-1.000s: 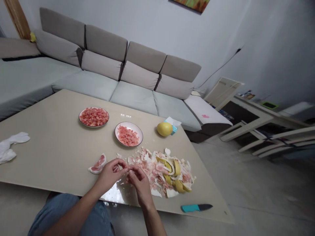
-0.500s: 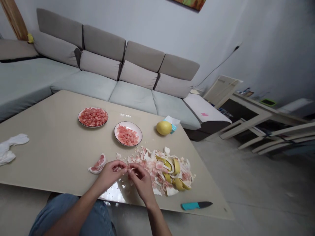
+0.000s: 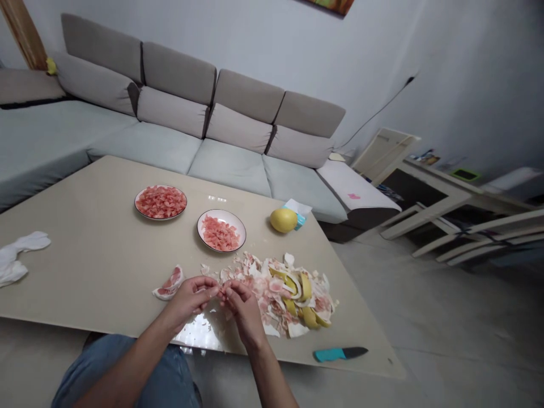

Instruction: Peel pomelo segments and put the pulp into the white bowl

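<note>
Fingertips of my left hand [image 3: 193, 297] and my right hand [image 3: 243, 309] meet over the near part of the table, both pinched on a small piece of pink pomelo flesh [image 3: 221, 294], mostly covered by the fingers. Left of my left hand lies a pomelo segment [image 3: 170, 283] with white membrane. A heap of pomelo peel and membrane [image 3: 276, 292] spreads behind and to the right of my right hand. Farther back, one plate [image 3: 234, 219] holds a small pile of pink pulp, and another plate [image 3: 160, 218] at the left is heaped with it.
A knife [image 3: 340, 354] with a teal handle lies at the table's near right edge. A whole yellow pomelo [image 3: 283, 220] stands by a tissue pack [image 3: 300, 211]. White cloth [image 3: 17, 255] lies at far left. A grey sofa [image 3: 229, 164] runs behind the table [image 3: 93, 243].
The fingers have shifted slightly: my right hand's fingertips are curled closer around the small piece, and my left fingers have straightened a little. Plates, peel heap and knife stay in place.
</note>
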Demonstrator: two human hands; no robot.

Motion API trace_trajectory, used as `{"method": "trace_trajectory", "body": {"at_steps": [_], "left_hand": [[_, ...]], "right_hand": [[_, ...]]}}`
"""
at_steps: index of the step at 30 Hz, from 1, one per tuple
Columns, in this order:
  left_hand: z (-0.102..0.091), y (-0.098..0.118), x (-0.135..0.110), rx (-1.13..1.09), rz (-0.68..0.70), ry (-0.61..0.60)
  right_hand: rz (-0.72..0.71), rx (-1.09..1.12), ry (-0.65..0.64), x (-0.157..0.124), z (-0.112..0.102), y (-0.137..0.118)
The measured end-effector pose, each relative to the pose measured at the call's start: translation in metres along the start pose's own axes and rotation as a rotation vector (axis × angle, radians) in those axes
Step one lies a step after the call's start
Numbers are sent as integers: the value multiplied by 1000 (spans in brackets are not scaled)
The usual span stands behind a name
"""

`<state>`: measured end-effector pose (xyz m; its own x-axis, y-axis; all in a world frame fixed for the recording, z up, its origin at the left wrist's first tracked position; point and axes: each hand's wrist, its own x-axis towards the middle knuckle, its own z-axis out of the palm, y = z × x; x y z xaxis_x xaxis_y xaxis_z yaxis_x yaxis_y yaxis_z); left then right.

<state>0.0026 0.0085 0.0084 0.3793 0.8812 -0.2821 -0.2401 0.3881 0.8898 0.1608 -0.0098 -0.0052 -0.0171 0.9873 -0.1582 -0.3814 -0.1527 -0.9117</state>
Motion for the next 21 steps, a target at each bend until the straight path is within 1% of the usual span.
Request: {"method": "trace_trajectory", "body": {"at_steps": [3, 5, 8, 11, 13, 17, 19, 21], "left_hand": [[-1, 0, 1, -11, 21, 7], [-2, -1, 0, -13, 23, 21], [-2, -4, 0, 31, 24, 57], [-2, -4, 11, 227, 94, 162], [-3, 2, 27, 369, 184, 247], [-5, 33, 81, 488, 329, 305], [-8, 50, 110, 553, 374, 328], [-12, 63, 133, 622, 393, 354]], "right_hand": [[28, 146, 115, 1, 0, 1], [63, 232, 148, 1, 0, -1], [125, 308, 99, 0, -3, -6], [180, 367, 68, -1, -5, -10], [188, 389, 63, -1, -7, -14], [164, 371, 40, -2, -8, -22], [158, 335, 30, -4, -9, -24], [154, 298, 38, -6, -9, -23]]}}
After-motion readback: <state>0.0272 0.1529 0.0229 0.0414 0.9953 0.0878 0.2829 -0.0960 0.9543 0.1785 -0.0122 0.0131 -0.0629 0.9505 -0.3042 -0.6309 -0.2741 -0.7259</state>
